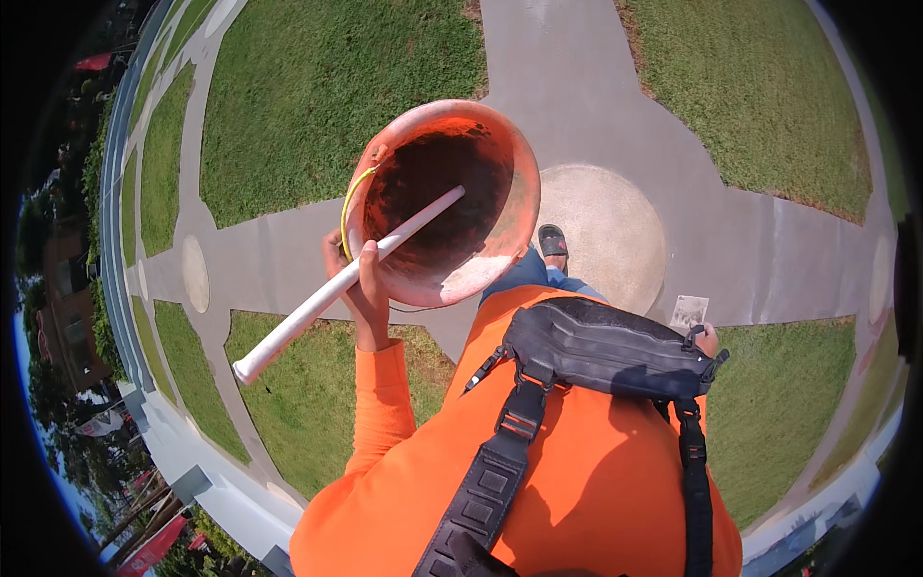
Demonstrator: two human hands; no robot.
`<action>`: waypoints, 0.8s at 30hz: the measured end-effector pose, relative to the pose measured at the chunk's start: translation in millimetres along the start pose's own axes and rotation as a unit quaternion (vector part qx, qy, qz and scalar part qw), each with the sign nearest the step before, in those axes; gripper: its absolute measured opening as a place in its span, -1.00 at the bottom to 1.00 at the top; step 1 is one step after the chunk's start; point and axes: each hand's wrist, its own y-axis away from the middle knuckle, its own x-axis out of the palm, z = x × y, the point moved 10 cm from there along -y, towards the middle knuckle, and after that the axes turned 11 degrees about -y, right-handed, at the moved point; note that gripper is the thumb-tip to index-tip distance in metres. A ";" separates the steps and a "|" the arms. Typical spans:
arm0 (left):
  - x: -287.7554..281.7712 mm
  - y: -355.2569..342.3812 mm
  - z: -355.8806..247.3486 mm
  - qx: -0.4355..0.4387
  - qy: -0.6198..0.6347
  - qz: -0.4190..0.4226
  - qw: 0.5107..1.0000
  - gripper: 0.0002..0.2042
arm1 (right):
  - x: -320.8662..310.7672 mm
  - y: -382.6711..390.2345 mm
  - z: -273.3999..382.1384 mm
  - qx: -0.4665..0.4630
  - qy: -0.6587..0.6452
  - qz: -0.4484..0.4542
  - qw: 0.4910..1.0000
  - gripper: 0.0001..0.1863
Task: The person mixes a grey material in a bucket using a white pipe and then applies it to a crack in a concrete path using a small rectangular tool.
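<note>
My left hand (pixel 365 284) grips the rim of a worn orange bucket (pixel 524 192) together with a long white pipe (pixel 308 317). The thumb lies over the pipe and the fingers go behind the rim. Tilted toward me, the bucket shows a dark, stained inside; a yellow handle (pixel 348 207) curves along its left side. One pipe end rests within the bucket and the other sticks out to the lower left. My right hand (pixel 708 342) is mostly hidden behind a black chest bag (pixel 615 346). At its fingers is a flat pale rectangular piece (pixel 689 311) with grey mottling, apparently held.
Below me lies a round pale paved disc (pixel 615 221), my sandalled foot (pixel 553 240) on it. Grey concrete paths (pixel 567 58) branch out between lawns (pixel 336 96). A low white wall (pixel 202 481) curves along the lower left, with trees beyond.
</note>
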 end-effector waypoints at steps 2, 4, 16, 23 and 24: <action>14.3 -33.4 1.6 -0.001 -0.011 0.008 1.000 -0.69 | 39.0 -36.2 130.8 -0.100 -0.031 0.008 0.994 -0.78; 40.9 -78.7 -3.6 0.003 -0.025 0.010 1.000 -0.68 | 72.8 -56.7 277.2 -0.187 -0.038 0.015 0.982 -0.76; 265.6 -351.5 6.7 -0.026 -0.034 0.048 0.998 -0.77 | 195.3 -153.3 290.5 0.054 0.157 -0.040 0.985 -0.82; 354.7 -491.0 -4.1 -0.067 0.018 0.054 0.996 -0.79 | 255.2 -166.8 284.6 0.248 -0.108 -0.042 0.962 -0.83; 368.9 -506.0 -3.7 -0.067 0.019 0.055 0.996 -0.79 | 262.2 -178.0 291.8 0.256 -0.117 -0.043 0.959 -0.83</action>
